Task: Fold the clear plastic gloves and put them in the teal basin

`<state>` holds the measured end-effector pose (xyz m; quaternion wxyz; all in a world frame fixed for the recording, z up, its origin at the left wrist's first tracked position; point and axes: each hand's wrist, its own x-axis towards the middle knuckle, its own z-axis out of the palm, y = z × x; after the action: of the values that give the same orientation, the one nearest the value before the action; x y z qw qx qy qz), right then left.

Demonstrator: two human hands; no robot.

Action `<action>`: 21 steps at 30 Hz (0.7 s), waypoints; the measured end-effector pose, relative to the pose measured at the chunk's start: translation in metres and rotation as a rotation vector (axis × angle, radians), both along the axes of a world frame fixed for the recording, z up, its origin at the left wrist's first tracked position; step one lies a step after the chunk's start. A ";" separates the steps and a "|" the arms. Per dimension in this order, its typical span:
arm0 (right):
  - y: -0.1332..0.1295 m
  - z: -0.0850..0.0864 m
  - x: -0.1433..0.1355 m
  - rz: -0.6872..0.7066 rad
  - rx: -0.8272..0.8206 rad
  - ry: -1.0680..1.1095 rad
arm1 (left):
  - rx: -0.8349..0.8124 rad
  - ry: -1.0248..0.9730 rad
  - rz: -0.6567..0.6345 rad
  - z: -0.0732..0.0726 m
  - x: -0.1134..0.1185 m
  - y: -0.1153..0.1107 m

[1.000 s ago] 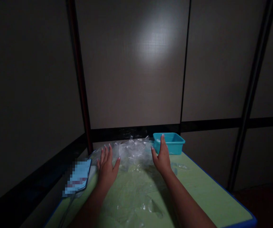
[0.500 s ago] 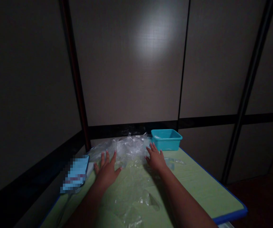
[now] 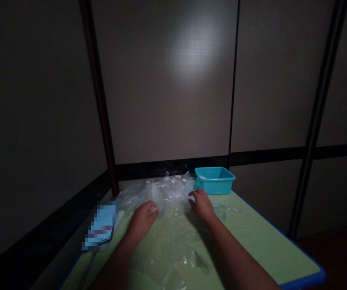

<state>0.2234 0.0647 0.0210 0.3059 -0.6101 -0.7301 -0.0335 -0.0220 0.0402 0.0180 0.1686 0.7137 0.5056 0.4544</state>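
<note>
A crumpled sheet of clear plastic [image 3: 171,189] lies bunched at the far end of the table, and its smoother part runs toward me between my arms. My left hand [image 3: 143,221] rests at the left of the bunched part, its fingers curled in toward the thumb on the plastic. On the right, just in front of the blue tub, my right hand [image 3: 202,207] has its fingers bent and pinches the plastic with finger and thumb. The exact contact of the fingertips is hard to see on the clear film.
A turquoise plastic tub [image 3: 217,187] stands at the far right corner. At the left edge is a pixelated phone-like device [image 3: 102,225] with a cable. The green table [image 3: 260,241] has a blue rim. Dark panelled doors [image 3: 173,100] rise behind it.
Both hands were spread flat over the plastic. Their fingers have now curled in on it. The view has shifted slightly; the tub and device stay put.
</note>
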 end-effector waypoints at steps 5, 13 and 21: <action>-0.008 -0.005 -0.015 0.152 -0.042 -0.066 | -0.073 0.110 -0.183 0.005 0.008 -0.012; -0.004 -0.014 -0.025 0.108 -0.084 -0.054 | -0.203 0.215 -0.280 -0.003 0.008 -0.014; -0.002 -0.009 -0.024 0.149 -0.053 0.057 | -0.197 0.262 -0.231 -0.007 0.006 -0.010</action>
<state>0.1997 0.0628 0.0119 0.3117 -0.5626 -0.7653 0.0262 -0.0163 0.0299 0.0109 0.2212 0.8000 0.4802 0.2835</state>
